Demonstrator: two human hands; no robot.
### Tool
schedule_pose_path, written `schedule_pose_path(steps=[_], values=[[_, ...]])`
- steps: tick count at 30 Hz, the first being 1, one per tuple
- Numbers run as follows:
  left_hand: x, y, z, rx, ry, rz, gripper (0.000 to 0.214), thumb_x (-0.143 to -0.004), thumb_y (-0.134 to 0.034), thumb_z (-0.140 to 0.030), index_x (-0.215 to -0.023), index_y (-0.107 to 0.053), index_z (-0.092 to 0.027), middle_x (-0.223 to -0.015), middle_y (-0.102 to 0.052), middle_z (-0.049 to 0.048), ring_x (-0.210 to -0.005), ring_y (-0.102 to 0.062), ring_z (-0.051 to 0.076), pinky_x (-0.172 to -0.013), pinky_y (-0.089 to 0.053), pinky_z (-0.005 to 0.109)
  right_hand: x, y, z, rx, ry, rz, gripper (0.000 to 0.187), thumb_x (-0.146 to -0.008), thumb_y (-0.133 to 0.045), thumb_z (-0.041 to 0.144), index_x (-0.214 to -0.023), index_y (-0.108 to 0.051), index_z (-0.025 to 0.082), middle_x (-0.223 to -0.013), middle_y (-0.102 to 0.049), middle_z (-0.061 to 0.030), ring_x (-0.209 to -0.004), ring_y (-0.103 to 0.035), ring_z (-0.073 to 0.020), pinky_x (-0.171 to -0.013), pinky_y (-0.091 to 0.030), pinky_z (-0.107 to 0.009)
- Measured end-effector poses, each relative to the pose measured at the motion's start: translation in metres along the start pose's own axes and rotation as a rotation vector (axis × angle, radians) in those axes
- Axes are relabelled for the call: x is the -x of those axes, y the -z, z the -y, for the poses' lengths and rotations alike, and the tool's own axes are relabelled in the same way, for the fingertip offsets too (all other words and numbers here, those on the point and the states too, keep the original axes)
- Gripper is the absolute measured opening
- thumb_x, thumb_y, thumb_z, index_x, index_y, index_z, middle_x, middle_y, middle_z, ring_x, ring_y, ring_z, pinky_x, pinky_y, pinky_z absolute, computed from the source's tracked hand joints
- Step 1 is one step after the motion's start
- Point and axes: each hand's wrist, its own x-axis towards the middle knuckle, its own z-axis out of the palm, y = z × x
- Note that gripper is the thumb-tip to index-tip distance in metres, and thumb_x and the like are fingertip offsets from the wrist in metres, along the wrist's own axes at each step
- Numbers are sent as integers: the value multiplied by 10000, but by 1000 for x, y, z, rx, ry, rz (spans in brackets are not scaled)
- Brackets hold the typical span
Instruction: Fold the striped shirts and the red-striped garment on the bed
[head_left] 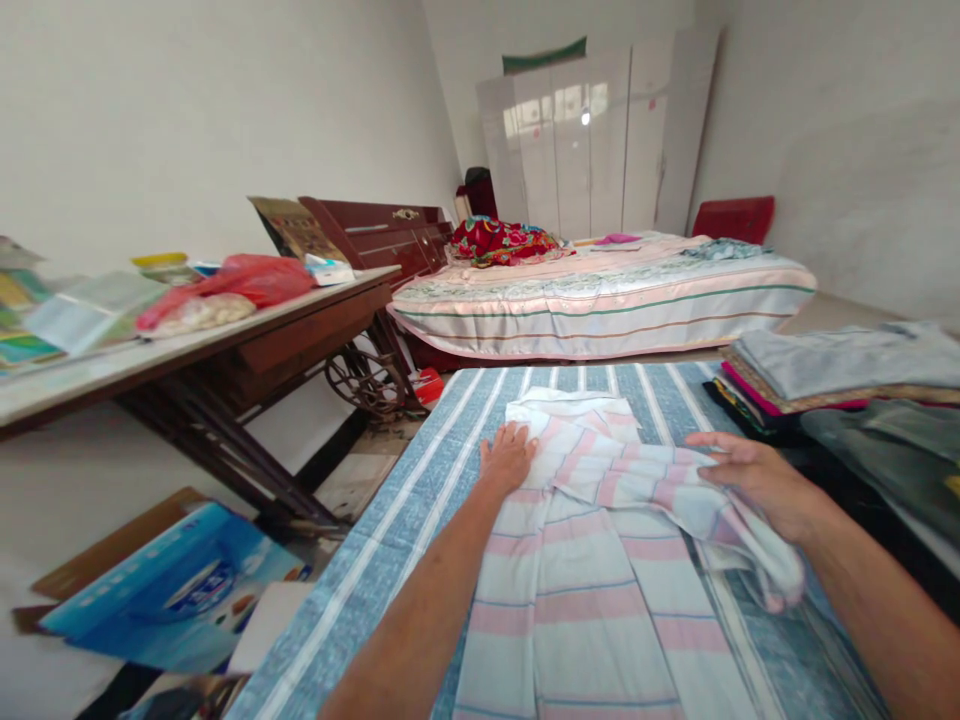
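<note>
A white shirt with pink bands and thin blue lines [585, 590] lies spread on a bed with a blue, white-striped cover [420, 500]. My left hand [508, 458] rests flat on the shirt's upper left edge near the collar, fingers stretched out. At the right, my right hand [757, 482] has the shirt's sleeve [667, 480] between thumb and fingers, with the index finger extended. The sleeve runs across the shirt's upper part, and its loose end hangs bunched below my right hand. The fingertips under the cloth are partly hidden.
Folded clothes [847, 365] are stacked at the right, beside dark garments [892, 460]. A sewing-machine table [330, 300] with a red plastic bag [262, 280] stands left. A blue carton [187, 590] is below it. Behind are a larger bed [600, 320] and a wardrobe [570, 160].
</note>
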Motion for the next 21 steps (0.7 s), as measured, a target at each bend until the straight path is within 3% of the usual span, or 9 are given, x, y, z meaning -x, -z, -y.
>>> schedule_pose_path(steps=[2,4,9,13,17,21], values=[[1,0,-1,-1,9,-19,498,-945,-145,-410,-1364,-361,-250,-1485,-290,49,-1366,-218,247,-1054,-203,576,-4,4,-2,-132,-29,-91,599,-571,-653,184,-1144,-483,215,-738,-671,0,-588,-633,-181,-616,-509,-303],[1,1,-1,-6,14,-31,488,-945,-151,-393,-1362,-364,-256,-1479,-303,45,-1362,-229,246,-1054,-214,568,-8,5,-8,-128,-77,-174,582,-586,-630,175,-1151,-490,199,-648,-651,9,-547,-625,-192,-601,-514,-323],[-1,0,-1,-31,5,-28,500,-932,-203,-433,-1370,-347,-240,-1480,-298,67,-1367,-212,272,-1045,-226,574,-12,3,-18,118,-139,-241,450,-644,-599,206,-1088,-542,158,-582,-635,-2,-540,-620,-206,-545,-499,-311],[0,-2,-2,-38,5,-41,500,-931,-215,-440,-1362,-361,-233,-1477,-306,67,-1361,-230,274,-1045,-234,566,-16,4,-17,374,-27,-317,386,-695,-601,286,-1047,-574,129,-663,-650,-34,-626,-634,-203,-594,-492,-288],[1,3,-5,-33,-1,-101,469,-931,-254,-398,-1339,-391,-212,-1470,-318,81,-1360,-226,273,-1048,-222,572,-7,6,-10,823,71,-335,596,-727,-581,441,-1194,-520,76,-828,-666,-109,-751,-646,-238,-676,-482,-312],[-1,14,-14,-19,-51,-156,439,-929,-266,-284,-1319,-403,-136,-1460,-324,127,-1361,-229,252,-1079,-214,510,29,3,-9,974,68,-410,764,-718,-560,529,-1325,-401,92,-1089,-620,-173,-964,-610,-296,-806,-450,-370]])
